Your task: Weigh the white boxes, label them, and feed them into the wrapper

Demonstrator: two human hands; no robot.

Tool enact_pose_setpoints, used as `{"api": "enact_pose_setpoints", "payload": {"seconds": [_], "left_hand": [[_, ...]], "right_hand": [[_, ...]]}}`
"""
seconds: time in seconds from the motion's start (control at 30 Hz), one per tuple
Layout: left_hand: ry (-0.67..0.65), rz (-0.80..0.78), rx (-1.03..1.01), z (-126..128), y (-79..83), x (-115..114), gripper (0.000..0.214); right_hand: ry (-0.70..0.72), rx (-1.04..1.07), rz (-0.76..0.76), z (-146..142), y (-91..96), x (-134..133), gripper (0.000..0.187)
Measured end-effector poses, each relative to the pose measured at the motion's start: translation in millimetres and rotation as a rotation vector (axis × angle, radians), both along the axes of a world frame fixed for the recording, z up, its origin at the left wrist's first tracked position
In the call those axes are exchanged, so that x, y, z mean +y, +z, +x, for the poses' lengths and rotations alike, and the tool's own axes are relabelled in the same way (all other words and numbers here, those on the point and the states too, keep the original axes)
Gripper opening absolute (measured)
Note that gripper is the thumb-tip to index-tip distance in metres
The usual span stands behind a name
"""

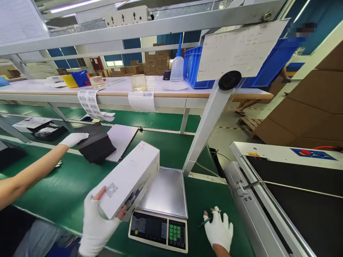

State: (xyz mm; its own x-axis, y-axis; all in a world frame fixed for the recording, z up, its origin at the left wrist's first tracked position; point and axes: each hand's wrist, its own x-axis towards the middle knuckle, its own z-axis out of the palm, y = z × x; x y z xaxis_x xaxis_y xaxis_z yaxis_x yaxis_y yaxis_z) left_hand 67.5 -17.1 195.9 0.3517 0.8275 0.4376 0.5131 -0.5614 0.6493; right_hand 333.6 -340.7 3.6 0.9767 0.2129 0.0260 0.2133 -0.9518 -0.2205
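My left hand (98, 225), in a white glove with bare thumb and fingertip, grips the near end of a long white box (134, 171). A QR code is printed on the box's top face, and the box is tilted above the left part of a weighing scale (166, 194). The scale has a bare metal pan and a keypad at its front. To the right of the scale my right hand (218, 228), gloved too, rests low over the green bench (203, 196). A slim dark pen (204, 222) lies between its thumb and fingers.
A co-worker's gloved hand (75, 139) touches a black sheet (95, 142) at left, beside a white clipboard (123, 141). A grey post (200, 132) rises behind the scale. On the right stands a conveyor machine (289, 200). The shelf holds label strips (91, 103) and a blue bin (193, 64).
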Motion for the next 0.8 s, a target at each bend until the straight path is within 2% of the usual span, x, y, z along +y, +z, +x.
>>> {"api": "enact_pose_setpoints", "payload": {"seconds": [0.07, 0.13, 0.2, 0.27, 0.33, 0.4, 0.5, 0.57, 0.6, 0.67, 0.8], "left_hand": [[-0.003, 0.033, 0.044, 21, 2.9, -29, 0.098], [-0.041, -0.038, 0.033, 34, 6.3, -54, 0.101], [-0.169, -0.231, -0.061, 35, 6.6, -68, 0.099], [-0.238, -0.472, -0.166, 28, -3.1, -66, 0.087], [-0.152, -0.631, -0.204, 15, -28.1, -52, 0.074], [-0.014, -0.71, -0.141, -3, -66.8, -34, 0.065], [0.11, -0.803, 0.157, -36, -131.8, -15, 0.052], [0.153, -0.825, 0.339, -58, -164.6, -10, 0.043], [0.165, -0.826, 0.39, -67, -175.7, -10, 0.04], [0.174, -0.825, 0.426, -81, -188.2, -11, 0.036], [0.181, -0.81, 0.456, -86, -190.7, -11, 0.033]], "right_hand": [[0.001, 0.004, 0.011, -2, 1.8, 1, 0.05], [-0.005, 0.003, 0.024, -4, 3.0, 1, 0.049], [-0.015, 0.013, 0.039, -5, 2.9, 2, 0.049], [-0.022, 0.032, 0.059, -5, 1.8, 1, 0.049], [-0.033, 0.045, 0.087, -5, 0.5, 0, 0.05], [-0.045, 0.051, 0.122, -4, 0.2, -2, 0.051], [-0.049, 0.073, 0.188, -3, 2.9, -3, 0.051], [-0.077, 0.11, 0.266, -3, 6.6, -2, 0.05], [-0.099, 0.131, 0.309, -3, 8.7, -2, 0.049], [-0.143, 0.17, 0.38, -3, 13.0, -2, 0.047], [-0.156, 0.266, 0.471, -8, 20.6, -3, 0.047]]}}
